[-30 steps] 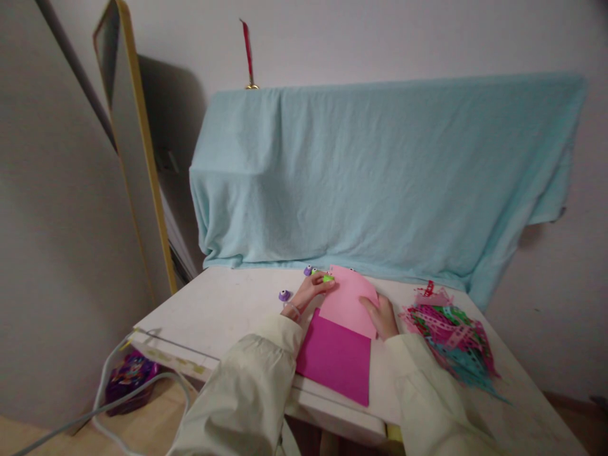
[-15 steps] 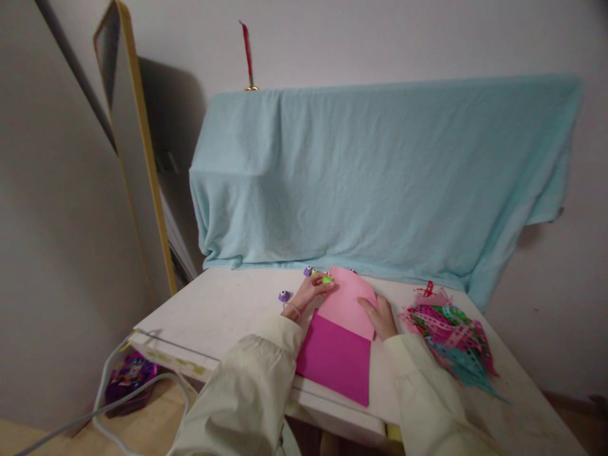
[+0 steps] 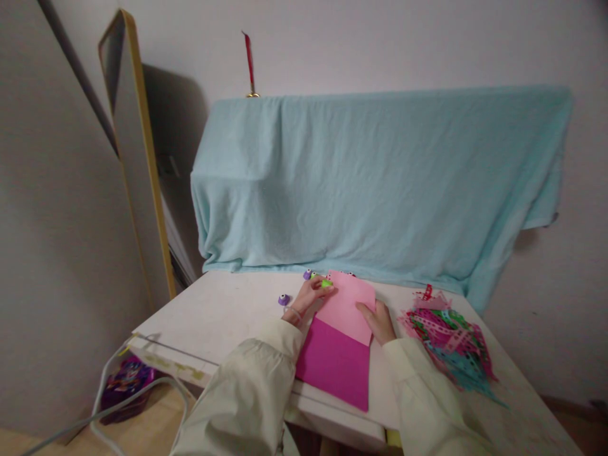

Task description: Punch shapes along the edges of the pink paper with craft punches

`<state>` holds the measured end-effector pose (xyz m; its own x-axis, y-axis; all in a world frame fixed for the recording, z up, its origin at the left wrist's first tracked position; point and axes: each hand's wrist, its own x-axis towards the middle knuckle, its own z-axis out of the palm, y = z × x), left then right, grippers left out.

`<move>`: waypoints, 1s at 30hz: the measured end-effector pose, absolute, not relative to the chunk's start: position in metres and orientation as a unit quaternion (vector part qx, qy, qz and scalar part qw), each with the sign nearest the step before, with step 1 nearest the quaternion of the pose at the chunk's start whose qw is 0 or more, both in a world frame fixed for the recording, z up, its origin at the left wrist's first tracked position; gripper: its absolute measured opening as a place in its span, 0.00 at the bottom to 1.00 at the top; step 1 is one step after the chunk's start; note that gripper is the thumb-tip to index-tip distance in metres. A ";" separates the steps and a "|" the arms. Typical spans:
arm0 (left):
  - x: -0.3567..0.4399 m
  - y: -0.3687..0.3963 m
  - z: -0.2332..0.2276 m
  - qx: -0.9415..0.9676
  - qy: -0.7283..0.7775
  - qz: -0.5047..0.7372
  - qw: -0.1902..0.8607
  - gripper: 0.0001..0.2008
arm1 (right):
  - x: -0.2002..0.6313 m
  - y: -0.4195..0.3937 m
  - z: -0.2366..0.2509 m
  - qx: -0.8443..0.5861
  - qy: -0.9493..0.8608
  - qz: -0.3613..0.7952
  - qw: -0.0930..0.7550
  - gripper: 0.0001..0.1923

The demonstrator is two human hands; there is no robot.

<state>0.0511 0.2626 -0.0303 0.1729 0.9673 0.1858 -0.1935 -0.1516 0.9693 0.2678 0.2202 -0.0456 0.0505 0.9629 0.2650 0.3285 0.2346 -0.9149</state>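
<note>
My left hand is pinched around a small bright-green piece at the left edge of a light pink sheet of paper; its exact kind is too small to make out. My right hand grips the sheet's right edge, thumb on top and fingers mostly hidden behind. Below the sheet, and partly covered by it, lies a magenta sheet or stack of paper reaching the table's front edge. A small purple googly-eyed figure stands left of my left hand.
More small googly-eyed figures line the back of the white table. A heap of coloured strips with punched holes lies at the right. Behind hangs a pale blue cloth. A grey cable loops off the left corner.
The pink sheet has settled flatter and slightly lower, its right edge now straighter. Both hands keep their hold, and the right hand has shifted a little. The whole view has moved slightly.
</note>
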 end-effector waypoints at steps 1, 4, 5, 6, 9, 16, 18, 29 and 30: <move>0.052 0.263 -0.031 0.536 0.358 0.538 0.544 0.16 | 0.268 0.220 -0.046 -0.529 -0.611 0.320 0.495 0.17; 0.053 0.265 -0.033 0.524 0.356 0.546 0.548 0.17 | 0.267 0.220 -0.046 -0.534 -0.611 0.316 0.492 0.17; 0.053 0.265 -0.033 0.522 0.356 0.548 0.548 0.17 | 0.267 0.220 -0.045 -0.537 -0.610 0.314 0.491 0.17; 0.052 0.266 -0.033 0.523 0.357 0.547 0.547 0.17 | 0.266 0.219 -0.043 -0.540 -0.609 0.314 0.489 0.17; 0.051 0.267 -0.032 0.532 0.362 0.542 0.541 0.17 | 0.265 0.216 -0.038 -0.543 -0.602 0.318 0.491 0.17; 0.051 0.267 -0.033 0.543 0.371 0.540 0.526 0.16 | 0.262 0.212 -0.033 -0.544 -0.586 0.320 0.507 0.14; 0.050 0.267 -0.033 0.542 0.370 0.542 0.524 0.16 | 0.262 0.214 -0.035 -0.542 -0.587 0.322 0.508 0.14; 0.050 0.264 -0.029 0.530 0.372 0.567 0.509 0.17 | 0.265 0.221 -0.047 -0.522 -0.620 0.339 0.477 0.20; 0.050 0.264 -0.030 0.523 0.372 0.576 0.506 0.17 | 0.264 0.221 -0.047 -0.523 -0.618 0.343 0.477 0.20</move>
<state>0.0502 0.2643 -0.0302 0.0596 0.9724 0.2254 -0.1942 -0.2102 0.9582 0.2642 0.2209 -0.0474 0.0019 0.9729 0.2313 0.3190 0.2186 -0.9222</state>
